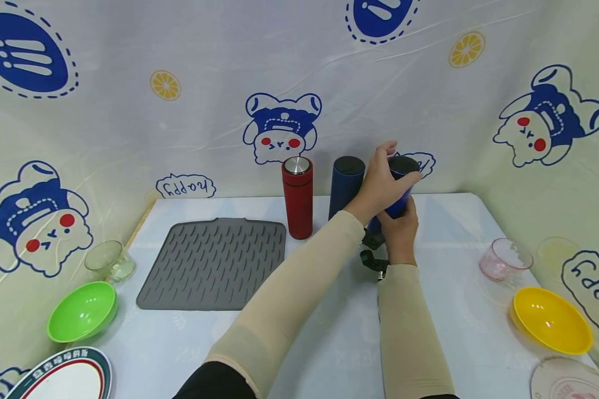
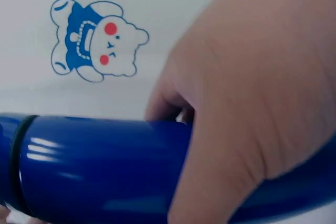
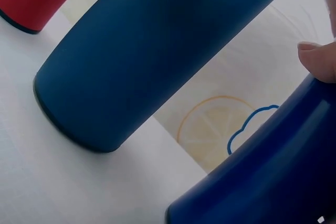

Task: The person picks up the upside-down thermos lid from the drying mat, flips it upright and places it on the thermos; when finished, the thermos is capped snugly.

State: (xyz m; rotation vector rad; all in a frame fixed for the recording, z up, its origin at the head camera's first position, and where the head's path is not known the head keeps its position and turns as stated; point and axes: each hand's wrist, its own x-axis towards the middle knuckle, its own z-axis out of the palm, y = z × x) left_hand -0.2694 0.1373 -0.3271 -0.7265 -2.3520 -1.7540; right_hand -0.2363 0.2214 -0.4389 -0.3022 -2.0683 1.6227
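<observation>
A glossy blue thermos bottle [image 1: 396, 208] with a dark top is between both hands at the right of a row of bottles. My left hand [image 1: 379, 185] grips it near the top, thumb across the near side. Lower on its body, my right hand [image 1: 401, 235] holds it. The left wrist view shows the blue bottle [image 2: 100, 166] close up, with a dark ring near one end and a hand wrapped round it. In the right wrist view its base and a thumb on its side show. A navy bottle [image 1: 346, 185] stands just left, beside a red bottle [image 1: 298, 208].
A grey ridged mat [image 1: 219, 266] lies left of the bottles. A clear glass [image 1: 111, 260], green bowl [image 1: 82, 311] and rimmed plate [image 1: 75, 379] are at the left. A pink glass [image 1: 504, 260], yellow bowl [image 1: 551, 320] and pale plate [image 1: 571, 382] are at the right.
</observation>
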